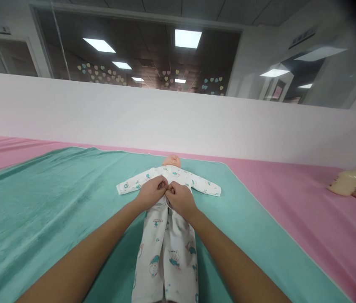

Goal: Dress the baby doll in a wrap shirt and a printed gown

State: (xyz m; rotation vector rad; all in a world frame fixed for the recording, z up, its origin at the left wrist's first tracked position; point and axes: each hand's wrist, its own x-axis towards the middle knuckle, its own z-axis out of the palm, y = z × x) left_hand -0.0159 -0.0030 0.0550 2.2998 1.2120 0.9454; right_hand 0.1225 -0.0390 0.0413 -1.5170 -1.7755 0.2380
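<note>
A baby doll (172, 160) lies on its back, head away from me, dressed in a white printed baby suit (174, 252) with sleeves spread to both sides. Over the chest of the suit, my left hand (153, 191) pinches the fabric near the front opening. My right hand (180, 198) does the same just beside it, the fingertips of both hands almost touching. Whatever fastener may be between the fingers is hidden. Below my hands the front edges of the suit run down the middle toward the legs.
A teal blanket (70, 202) lies under the doll, on top of a pink sheet (291, 189). At the far right, a second doll in a yellow garment (346, 182) is partly in view. A low white wall (165, 122) with glass above stands behind.
</note>
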